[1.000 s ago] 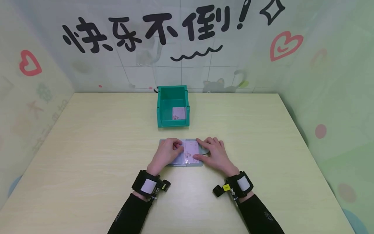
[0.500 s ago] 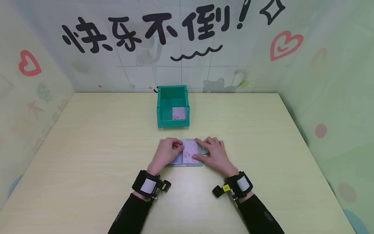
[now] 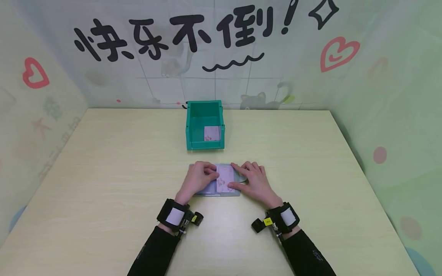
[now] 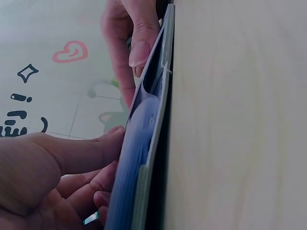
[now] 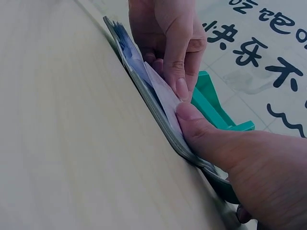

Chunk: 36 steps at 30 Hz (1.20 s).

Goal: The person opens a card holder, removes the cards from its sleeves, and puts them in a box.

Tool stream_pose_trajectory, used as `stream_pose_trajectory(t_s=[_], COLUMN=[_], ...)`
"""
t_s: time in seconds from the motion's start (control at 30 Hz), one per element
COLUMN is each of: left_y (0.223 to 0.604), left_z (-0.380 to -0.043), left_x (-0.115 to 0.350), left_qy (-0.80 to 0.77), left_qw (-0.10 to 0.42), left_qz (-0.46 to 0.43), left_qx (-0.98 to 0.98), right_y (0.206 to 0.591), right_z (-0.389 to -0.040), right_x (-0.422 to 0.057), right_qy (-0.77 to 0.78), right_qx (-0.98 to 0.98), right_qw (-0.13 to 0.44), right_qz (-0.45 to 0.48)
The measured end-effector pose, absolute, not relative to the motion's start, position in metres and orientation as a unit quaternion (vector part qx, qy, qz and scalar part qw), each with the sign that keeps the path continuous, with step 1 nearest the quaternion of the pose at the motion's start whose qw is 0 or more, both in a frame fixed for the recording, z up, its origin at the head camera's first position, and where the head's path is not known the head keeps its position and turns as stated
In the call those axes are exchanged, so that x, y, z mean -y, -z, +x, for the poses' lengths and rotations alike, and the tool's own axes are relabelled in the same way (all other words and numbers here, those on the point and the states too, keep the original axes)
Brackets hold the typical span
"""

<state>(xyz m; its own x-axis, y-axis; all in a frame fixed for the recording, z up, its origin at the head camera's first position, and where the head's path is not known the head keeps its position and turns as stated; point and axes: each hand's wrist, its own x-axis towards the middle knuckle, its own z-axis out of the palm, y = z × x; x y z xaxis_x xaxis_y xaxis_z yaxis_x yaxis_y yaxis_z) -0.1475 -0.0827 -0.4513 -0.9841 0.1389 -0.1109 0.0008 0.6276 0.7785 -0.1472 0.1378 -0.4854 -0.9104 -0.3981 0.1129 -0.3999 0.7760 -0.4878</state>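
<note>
A pale-pink patterned card [image 3: 225,178] lies on the right page of an opened grey-blue card holder [image 3: 208,194] with clear sleeves. At the card's left edge, my left hand [image 3: 199,177] pinches it between thumb and fingertips; the exact contact is partly hidden. My right hand [image 3: 253,182] spreads over the page's right side, thumb on the card and index finger at its top right corner. In the right wrist view the card [image 5: 165,96] rises at a slant from the holder, near both thumbs. The left wrist view shows the blue clear sleeves [image 4: 136,148] edge-on.
Behind the holder stands a green bin [image 3: 205,145], with a similar pink card [image 3: 211,133] in it. Everything rests on a light wooden table [image 3: 114,172]. Printed walls [image 3: 155,88] close off the back and sides.
The pink card shifts slightly left on the page between the first and second frames, and the right thumb with it. Since then the hands barely differ. The bin stays put.
</note>
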Motion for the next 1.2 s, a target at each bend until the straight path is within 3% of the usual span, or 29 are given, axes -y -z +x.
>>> stream_pose_trajectory(t_s=[1.0, 1.2], left_y=[0.44, 0.437], left_z=[-0.146, -0.148], left_x=[0.092, 0.099], left_qy=[-0.418, -0.438], left_qw=[0.111, 0.144], left_qz=[0.033, -0.001], left_qx=[-0.901, -0.887], right_y=[0.483, 0.483], right_z=[-0.145, -0.145], right_x=[-0.137, -0.137], right_qy=[-0.256, -0.257], right_qx=[0.943, 0.943], right_qw=[0.0, 0.001], right_qz=[0.211, 0.211])
